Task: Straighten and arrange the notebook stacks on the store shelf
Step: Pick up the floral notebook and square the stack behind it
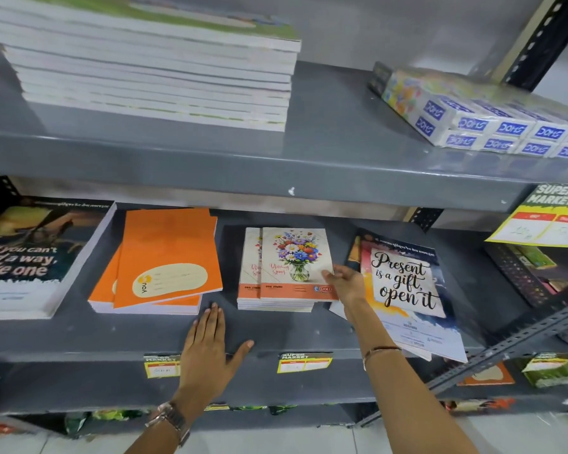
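On the lower grey shelf (276, 335) lie four notebook stacks. A skewed orange stack (164, 260) sits left of centre. A small flower-cover stack (286, 267) lies in the middle, its top book shifted right. My right hand (343, 281) rests against that stack's right edge, fingers apart, over the "Present is a gift" stack (410, 290), which is fanned and overhangs the shelf front. My left hand (210, 342) lies flat and open on the bare shelf, just below the orange stack's front corner. A dark "make one" stack (33, 257) sits far left.
The upper shelf (325, 149) holds a tall stack of white-edged notebooks (151, 70) and wrapped DOMS boxes (492, 122). Price tags (304, 362) hang on the lower shelf's front edge. A slotted metal upright (512, 345) crosses at the right, with more goods behind it.
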The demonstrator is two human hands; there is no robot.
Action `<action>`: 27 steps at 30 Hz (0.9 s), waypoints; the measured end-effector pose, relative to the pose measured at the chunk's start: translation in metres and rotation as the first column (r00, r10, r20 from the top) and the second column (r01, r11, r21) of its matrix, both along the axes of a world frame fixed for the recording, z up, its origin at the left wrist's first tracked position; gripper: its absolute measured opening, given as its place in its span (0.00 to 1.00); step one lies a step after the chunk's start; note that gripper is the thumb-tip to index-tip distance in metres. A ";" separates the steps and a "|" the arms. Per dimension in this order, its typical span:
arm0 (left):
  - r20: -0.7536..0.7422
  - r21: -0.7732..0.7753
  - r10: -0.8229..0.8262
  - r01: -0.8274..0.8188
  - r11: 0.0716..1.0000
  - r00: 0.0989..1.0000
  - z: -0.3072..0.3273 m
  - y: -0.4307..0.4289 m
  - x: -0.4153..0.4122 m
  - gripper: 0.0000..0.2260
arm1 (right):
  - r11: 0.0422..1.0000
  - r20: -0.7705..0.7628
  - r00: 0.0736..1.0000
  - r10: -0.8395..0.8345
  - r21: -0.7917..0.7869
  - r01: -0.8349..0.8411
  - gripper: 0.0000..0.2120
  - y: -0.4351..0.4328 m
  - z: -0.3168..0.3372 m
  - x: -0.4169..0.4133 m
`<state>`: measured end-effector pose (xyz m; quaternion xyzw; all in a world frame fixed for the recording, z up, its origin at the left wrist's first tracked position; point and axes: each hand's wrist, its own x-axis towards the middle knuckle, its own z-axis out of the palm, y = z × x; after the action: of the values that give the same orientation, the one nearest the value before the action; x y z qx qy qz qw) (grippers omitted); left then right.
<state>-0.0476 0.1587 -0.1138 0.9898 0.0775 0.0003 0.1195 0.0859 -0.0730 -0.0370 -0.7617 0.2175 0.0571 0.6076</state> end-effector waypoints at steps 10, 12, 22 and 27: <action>0.215 -0.123 -0.053 0.081 0.989 0.975 0.010 -0.043 -0.016 0.30 | 0.901 0.163 0.982 -0.098 -0.403 0.157 0.20 -0.065 -0.008 -0.041; 0.276 -0.170 -0.191 0.243 0.955 0.942 0.020 -0.083 -0.015 0.27 | 0.830 0.173 0.978 -0.119 -0.523 0.194 0.24 -0.094 -0.006 -0.052; -0.056 -0.323 -0.368 0.332 0.886 0.928 0.049 -0.249 0.069 0.34 | 0.731 -0.084 0.981 -0.176 -0.678 0.073 0.38 -0.183 -0.015 -0.060; -0.105 -0.482 -0.204 0.129 0.867 0.973 0.058 -0.265 0.091 0.36 | 0.783 -0.128 0.968 -0.216 -0.615 0.093 0.33 -0.195 -0.014 -0.051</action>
<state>0.0433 -0.1063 -0.0558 0.9309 -0.0017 -0.1047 0.3498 0.0349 -0.2682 -0.0514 -0.8859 0.3435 0.0074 0.3116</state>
